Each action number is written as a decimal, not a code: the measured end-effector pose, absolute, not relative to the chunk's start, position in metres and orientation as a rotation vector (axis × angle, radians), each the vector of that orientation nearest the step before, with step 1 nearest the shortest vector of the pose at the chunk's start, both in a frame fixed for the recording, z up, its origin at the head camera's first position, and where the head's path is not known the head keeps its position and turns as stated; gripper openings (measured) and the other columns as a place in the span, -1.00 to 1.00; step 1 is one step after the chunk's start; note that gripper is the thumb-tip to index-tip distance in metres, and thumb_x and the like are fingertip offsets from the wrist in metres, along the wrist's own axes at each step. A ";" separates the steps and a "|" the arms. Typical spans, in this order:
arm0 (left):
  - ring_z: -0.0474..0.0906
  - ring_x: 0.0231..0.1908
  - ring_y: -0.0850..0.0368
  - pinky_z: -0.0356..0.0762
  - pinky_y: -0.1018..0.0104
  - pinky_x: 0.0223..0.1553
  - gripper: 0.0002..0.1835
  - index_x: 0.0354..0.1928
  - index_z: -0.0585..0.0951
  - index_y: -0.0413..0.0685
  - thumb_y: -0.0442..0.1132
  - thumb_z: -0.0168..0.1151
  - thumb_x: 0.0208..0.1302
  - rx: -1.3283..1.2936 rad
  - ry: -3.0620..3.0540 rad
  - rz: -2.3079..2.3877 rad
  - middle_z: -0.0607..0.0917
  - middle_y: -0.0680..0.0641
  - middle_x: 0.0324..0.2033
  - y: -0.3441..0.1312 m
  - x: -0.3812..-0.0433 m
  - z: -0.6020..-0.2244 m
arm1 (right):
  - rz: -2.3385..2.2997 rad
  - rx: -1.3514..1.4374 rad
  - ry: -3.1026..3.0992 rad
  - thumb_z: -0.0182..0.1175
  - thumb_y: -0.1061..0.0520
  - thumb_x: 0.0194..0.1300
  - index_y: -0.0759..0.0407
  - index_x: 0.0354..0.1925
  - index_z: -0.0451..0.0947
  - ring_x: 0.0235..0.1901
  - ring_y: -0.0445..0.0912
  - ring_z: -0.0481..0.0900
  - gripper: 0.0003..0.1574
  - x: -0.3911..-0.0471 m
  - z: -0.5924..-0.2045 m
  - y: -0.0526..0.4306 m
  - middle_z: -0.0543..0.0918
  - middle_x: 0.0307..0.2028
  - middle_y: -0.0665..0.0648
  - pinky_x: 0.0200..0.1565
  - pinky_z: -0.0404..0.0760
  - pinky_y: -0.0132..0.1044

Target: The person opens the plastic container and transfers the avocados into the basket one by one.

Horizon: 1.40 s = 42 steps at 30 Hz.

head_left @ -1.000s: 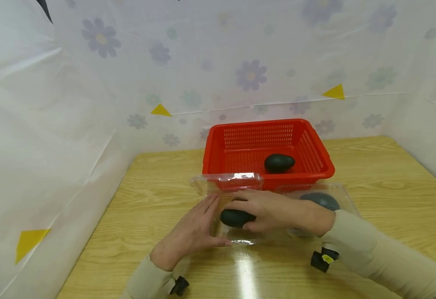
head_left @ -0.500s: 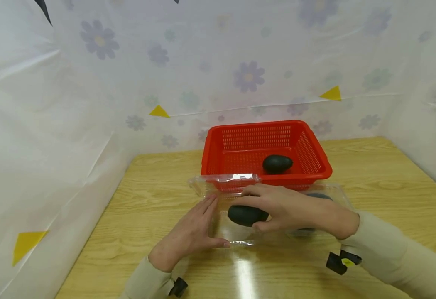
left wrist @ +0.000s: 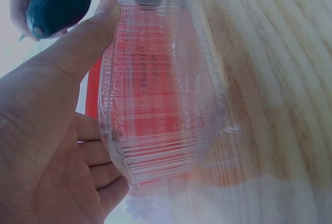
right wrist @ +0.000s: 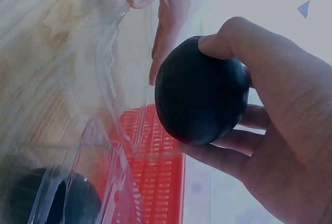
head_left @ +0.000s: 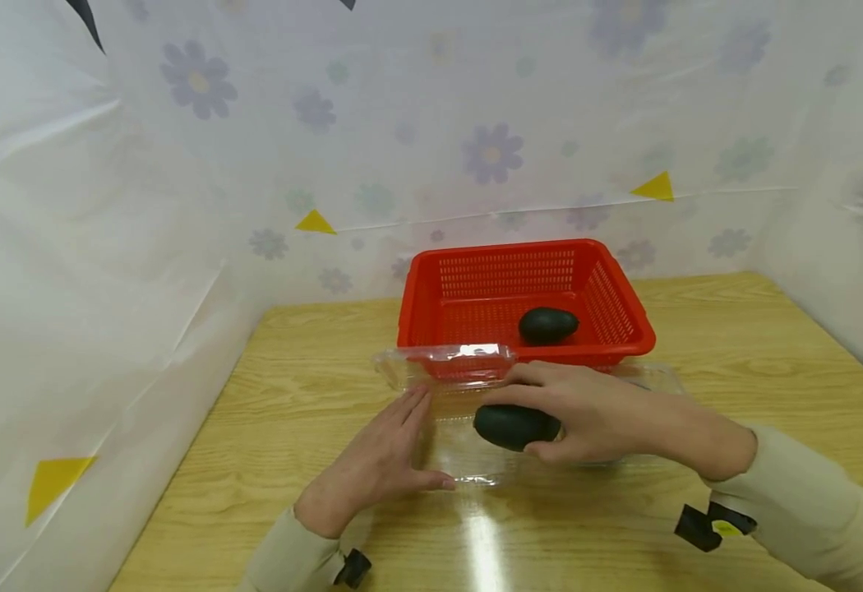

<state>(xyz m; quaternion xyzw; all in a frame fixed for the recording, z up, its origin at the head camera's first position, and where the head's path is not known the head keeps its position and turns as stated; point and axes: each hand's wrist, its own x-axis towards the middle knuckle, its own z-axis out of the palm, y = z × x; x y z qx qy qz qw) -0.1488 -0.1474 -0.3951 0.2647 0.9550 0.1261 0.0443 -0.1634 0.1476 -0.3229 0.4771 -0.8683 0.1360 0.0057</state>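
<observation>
A dark green, smooth, egg-shaped fruit point(head_left: 516, 427) lies lengthwise across the right grip point(head_left: 594, 411), thumb on the near side and fingers on the far side; its rounded left end is uncovered, and it sits above the clear, ribbed plastic clamshell container point(head_left: 468, 459), apart from its walls; the container lies open on the pale wooden tabletop point(head_left: 313, 395), its left end touched by the left grip point(head_left: 376, 460); a second dark, rounded fruit point(right wrist: 78, 200) shows through its right part.
</observation>
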 end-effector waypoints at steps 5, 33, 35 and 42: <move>-0.01 0.55 -0.07 0.13 0.02 0.50 0.27 0.55 0.04 -0.20 0.45 0.33 0.01 0.803 2.919 0.356 0.05 -0.13 0.56 -0.148 -0.150 -0.396 | 0.410 1.476 -2.702 0.40 -0.02 0.15 -0.35 0.34 0.36 -0.02 -0.21 0.55 -0.19 -0.162 -0.322 0.154 0.49 0.13 -0.16 0.04 0.65 -0.13; 0.03 0.54 -0.11 0.16 -0.01 0.49 0.27 0.54 0.06 -0.23 0.43 0.35 0.00 0.820 2.933 0.362 0.09 -0.17 0.55 -0.147 -0.149 -0.397 | 0.460 1.290 -2.658 0.42 0.07 0.09 -0.20 0.26 0.48 -0.05 -0.17 0.57 -0.26 -0.186 -0.313 0.189 0.53 0.07 -0.11 -0.10 0.66 -0.20; 0.03 0.54 -0.11 0.16 -0.02 0.49 0.27 0.54 0.06 -0.24 0.42 0.36 0.00 0.826 2.934 0.368 0.09 -0.18 0.54 -0.147 -0.149 -0.398 | 0.463 1.289 -2.659 0.41 0.09 0.08 -0.20 0.24 0.49 -0.05 -0.17 0.57 -0.27 -0.187 -0.312 0.191 0.53 0.07 -0.11 -0.11 0.65 -0.20; 0.02 0.54 -0.11 0.14 -0.02 0.49 0.26 0.54 0.06 -0.23 0.41 0.37 0.00 0.829 2.938 0.386 0.09 -0.17 0.55 -0.148 -0.149 -0.398 | 0.424 1.263 -2.651 0.42 0.08 0.08 -0.13 0.22 0.51 -0.09 -0.15 0.57 -0.30 -0.191 -0.309 0.195 0.55 0.06 -0.05 -0.17 0.64 -0.20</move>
